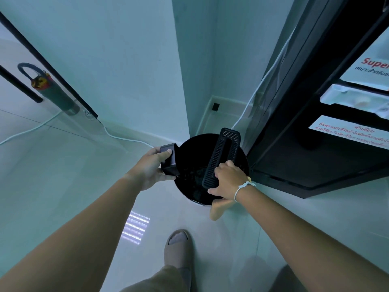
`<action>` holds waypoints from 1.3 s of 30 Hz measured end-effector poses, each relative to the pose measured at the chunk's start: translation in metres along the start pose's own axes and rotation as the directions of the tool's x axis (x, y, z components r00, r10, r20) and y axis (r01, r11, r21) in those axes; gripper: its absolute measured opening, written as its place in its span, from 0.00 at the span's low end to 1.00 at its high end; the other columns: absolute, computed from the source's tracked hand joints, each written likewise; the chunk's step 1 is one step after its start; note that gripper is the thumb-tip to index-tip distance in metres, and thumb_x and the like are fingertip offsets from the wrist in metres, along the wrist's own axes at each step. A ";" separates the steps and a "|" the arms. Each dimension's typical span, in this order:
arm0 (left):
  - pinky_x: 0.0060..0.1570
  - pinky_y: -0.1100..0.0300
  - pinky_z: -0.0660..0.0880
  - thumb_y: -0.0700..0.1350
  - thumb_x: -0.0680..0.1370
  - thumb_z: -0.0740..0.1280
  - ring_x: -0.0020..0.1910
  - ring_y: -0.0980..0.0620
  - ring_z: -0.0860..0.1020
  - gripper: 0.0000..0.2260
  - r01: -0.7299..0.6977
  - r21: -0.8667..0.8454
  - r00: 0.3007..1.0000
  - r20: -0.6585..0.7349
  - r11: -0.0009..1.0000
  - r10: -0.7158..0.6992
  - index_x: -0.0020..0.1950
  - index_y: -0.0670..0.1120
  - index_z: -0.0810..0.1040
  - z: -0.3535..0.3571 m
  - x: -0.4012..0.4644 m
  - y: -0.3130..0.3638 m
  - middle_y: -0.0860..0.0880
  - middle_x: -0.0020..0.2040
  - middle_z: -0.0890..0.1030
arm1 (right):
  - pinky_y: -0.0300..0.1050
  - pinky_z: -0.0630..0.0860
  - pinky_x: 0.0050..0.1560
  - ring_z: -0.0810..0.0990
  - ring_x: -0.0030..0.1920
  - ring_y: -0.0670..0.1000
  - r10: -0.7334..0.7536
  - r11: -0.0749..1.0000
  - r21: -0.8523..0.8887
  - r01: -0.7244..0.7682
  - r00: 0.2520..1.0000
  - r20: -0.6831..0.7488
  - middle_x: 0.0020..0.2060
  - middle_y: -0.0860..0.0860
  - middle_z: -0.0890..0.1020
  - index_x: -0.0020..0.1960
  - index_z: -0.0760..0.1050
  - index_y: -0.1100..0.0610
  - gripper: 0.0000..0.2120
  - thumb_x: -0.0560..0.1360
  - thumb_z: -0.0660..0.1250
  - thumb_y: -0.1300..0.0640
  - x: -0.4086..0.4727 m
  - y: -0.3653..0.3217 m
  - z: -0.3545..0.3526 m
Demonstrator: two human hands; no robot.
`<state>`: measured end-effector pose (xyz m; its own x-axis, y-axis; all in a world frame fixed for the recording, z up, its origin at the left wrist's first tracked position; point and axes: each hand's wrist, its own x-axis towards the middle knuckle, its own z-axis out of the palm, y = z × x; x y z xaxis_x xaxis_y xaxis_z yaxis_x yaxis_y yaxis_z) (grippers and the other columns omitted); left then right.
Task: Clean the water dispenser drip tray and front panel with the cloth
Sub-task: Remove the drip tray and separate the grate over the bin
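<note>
tray point(168, 161): dark box, tilted over left rim of bin, pinched by left hand point(151, 167)
grille point(221, 157): slotted black cover, upright over bin, lower end gripped by right hand point(227, 182) (white band on wrist)
bin point(189, 157): round, black, on floor centre
dispenser point(315, 127): black cabinet, right of bin, labels on front
floor point(63, 175): pale tile, white cable far left

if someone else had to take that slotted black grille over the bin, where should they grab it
Probably by the upper end of the slotted grille, coming from the far side. It stands tilted over the black bin, and the right hand already covers its lower end. The long edges are narrow enough to pinch; the left hand is busy holding the tray body.
</note>
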<state>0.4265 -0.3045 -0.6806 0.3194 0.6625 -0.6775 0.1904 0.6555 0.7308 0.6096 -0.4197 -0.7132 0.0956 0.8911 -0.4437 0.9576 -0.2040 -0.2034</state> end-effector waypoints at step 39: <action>0.38 0.43 0.81 0.47 0.74 0.71 0.54 0.38 0.78 0.19 0.156 0.075 0.985 -0.093 0.985 -0.148 0.61 0.44 0.71 0.036 0.015 -0.023 0.44 0.57 0.76 | 0.49 0.72 0.47 0.74 0.56 0.59 0.493 0.818 0.529 -0.228 0.751 -0.439 0.57 0.57 0.74 0.57 0.73 0.60 0.14 0.72 0.61 0.65 -0.032 0.067 0.029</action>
<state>0.4608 -0.3225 -0.7045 0.1996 0.5888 -0.7832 0.3071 0.7215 0.6206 0.6629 -0.4738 -0.7377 0.6630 0.7469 -0.0508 0.6175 -0.5840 -0.5269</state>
